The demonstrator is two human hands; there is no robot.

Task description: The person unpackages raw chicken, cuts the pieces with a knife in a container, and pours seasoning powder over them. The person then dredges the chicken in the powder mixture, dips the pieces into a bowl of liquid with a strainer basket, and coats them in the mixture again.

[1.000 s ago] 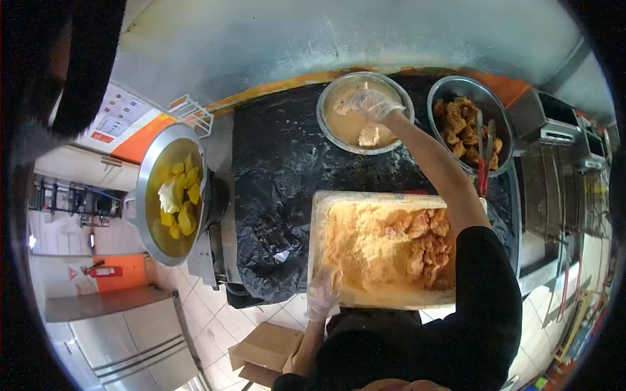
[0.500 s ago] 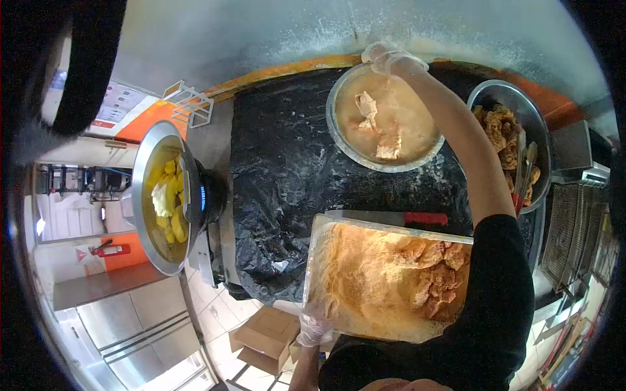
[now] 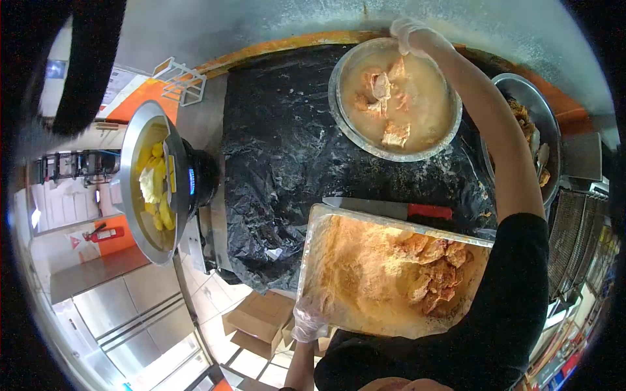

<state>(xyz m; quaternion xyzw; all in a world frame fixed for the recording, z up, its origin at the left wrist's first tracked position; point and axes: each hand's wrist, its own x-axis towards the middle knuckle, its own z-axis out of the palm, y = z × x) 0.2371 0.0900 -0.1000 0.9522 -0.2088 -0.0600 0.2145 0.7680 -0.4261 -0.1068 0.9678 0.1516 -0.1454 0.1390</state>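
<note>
My right hand [image 3: 417, 37], in a clear glove, grips the far rim of a metal bowl [image 3: 336, 98], which looks tilted towards me. Cloudy, pale liquid fills the bowl, with several pieces of raw meat [image 3: 396, 134] showing above it. My left hand [image 3: 310, 320], also gloved, is closed on the near left corner of a metal tray [image 3: 304, 260]; some of its fingers are hidden. The tray holds orange-yellow breading flour [image 3: 355, 274], with coated meat pieces [image 3: 440, 277] on its right side.
A knife [image 3: 427, 210] with a red handle lies behind the tray on black plastic sheeting [image 3: 274, 143]. At right stands a bowl of fried pieces [image 3: 554, 117] with tongs. Left, a wide pan [image 3: 127, 176] holds yellow pieces in liquid. A cardboard box [image 3: 261, 319] stands below.
The bowl has tipped towards me and shifted slightly right with my right hand on its rim. More of the meat shows above the liquid. My left hand stays at the tray corner.
</note>
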